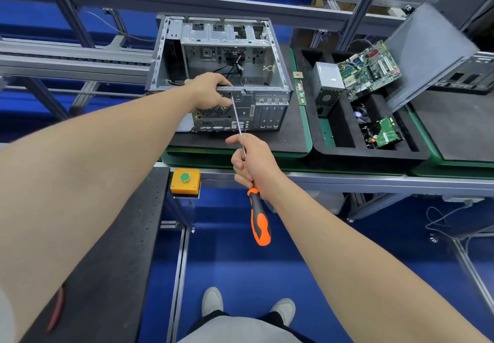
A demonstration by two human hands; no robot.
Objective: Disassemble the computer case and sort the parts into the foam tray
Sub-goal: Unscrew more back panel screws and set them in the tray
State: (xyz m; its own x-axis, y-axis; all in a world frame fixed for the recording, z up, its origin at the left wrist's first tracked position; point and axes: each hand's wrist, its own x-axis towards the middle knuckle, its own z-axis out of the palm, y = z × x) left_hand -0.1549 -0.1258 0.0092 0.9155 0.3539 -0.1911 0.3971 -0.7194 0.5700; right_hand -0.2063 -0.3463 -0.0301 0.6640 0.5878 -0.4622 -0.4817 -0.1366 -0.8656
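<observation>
While the computer case [222, 72] is lying on its side on a dark foam pad [288, 139] at the near edge of the conveyor bench, its open face is turning upward and showing a mostly stripped interior: bare metal walls, drive bays along the far side and a few loose black cables [232, 68] trailing across the bottom. The left hand [211, 91] is gripping the near upper rim of the case, fingers curled over the edge and thumb pressing on the rear panel above the fan grille. The right hand [251, 161] is closing around the shaft of a screwdriver [258, 217], its orange and black handle hanging below the fist, while the tip is meeting the rear panel just beside the left thumb.

Just to the right, the black foam tray [374, 155] is holding the removed parts. A grey power supply [327, 86] is standing in the left compartment; a green motherboard [370, 70] is leaning tilted across the far compartments, touching the power supply's upper corner. A green-boarded hard drive [385, 131] is sitting in a near right slot, with a fan [359, 114] partly hidden behind it. A grey side panel [425, 56] is leaning at the tray's right side. A narrow green circuit strip [300, 89] is lying between case and tray. A yellow box with a green button [185, 181] is sitting on the bench front.
</observation>
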